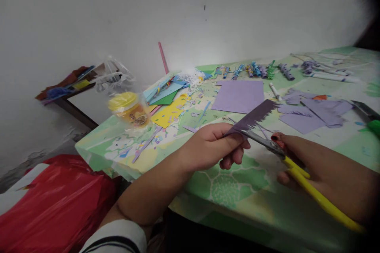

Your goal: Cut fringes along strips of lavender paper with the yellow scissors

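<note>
My left hand (219,146) pinches a strip of purple paper (252,116) between thumb and fingers, above the near part of the table. One long edge of the strip is cut into a fringe. My right hand (308,154) is closed on scissors (297,172) with yellow handles. Their metal blades reach left to the strip, close to my left thumb. Something reddish sits by my right thumb, too unclear to name. Beyond the strip lies a flat purple sheet (239,95), and to its right are several purple paper pieces (314,112), some fringed.
Rolled, fringed paper pieces (255,70) line the back. White markers (331,77) lie at the back right. Coloured sheets (170,112) and scraps cover the left side, beside a bagged yellow-lidded cup (130,108). A red bag (65,197) is below left; a cutter (368,112) lies right.
</note>
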A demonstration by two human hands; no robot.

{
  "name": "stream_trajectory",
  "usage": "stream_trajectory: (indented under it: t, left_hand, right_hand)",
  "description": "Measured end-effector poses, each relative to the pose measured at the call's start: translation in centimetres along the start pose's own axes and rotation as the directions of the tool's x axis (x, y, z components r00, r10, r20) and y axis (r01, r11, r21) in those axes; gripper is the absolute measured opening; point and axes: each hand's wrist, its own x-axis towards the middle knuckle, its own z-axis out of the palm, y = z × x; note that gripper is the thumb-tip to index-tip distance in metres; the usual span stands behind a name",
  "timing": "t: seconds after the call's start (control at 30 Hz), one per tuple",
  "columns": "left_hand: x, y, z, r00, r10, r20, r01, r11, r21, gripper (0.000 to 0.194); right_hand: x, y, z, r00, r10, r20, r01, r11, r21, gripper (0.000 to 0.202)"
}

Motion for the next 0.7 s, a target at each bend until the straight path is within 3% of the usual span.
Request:
stream_trajectory:
  t: [0.13,0.23,0.3,0.5,0.7]
  left_hand:
    - [-0.2,0.2,0.4,0.997,0.035,-0.071,-0.025,0.990,0.137,0.022]
    - [-0.3,0.4,0.3,0.999,0.028,-0.017,-0.022,0.954,0.299,0.025]
    - [-0.3,0.4,0.2,0.997,0.076,0.034,-0.083,0.928,0.364,0.025]
    - [-0.4,0.0,0.0,0.960,0.273,0.059,-0.271,0.859,0.435,0.014]
    - [-0.4,0.2,0.2,0.949,0.297,0.104,-0.310,0.830,0.464,0.016]
  right_hand:
    - [-0.2,0.0,0.4,0.999,0.033,0.029,-0.033,0.999,0.027,0.056]
    - [-0.3,-0.3,0.4,0.998,-0.023,0.065,0.019,0.998,0.064,0.051]
    - [-0.4,-0.4,0.4,0.995,-0.046,0.083,0.040,0.996,0.074,0.045]
    - [-0.7,-0.1,0.6,0.995,-0.075,0.070,0.073,0.997,0.029,0.047]
    - [-1.2,0.0,0.9,0.993,-0.113,0.032,0.113,0.994,-0.005,0.051]
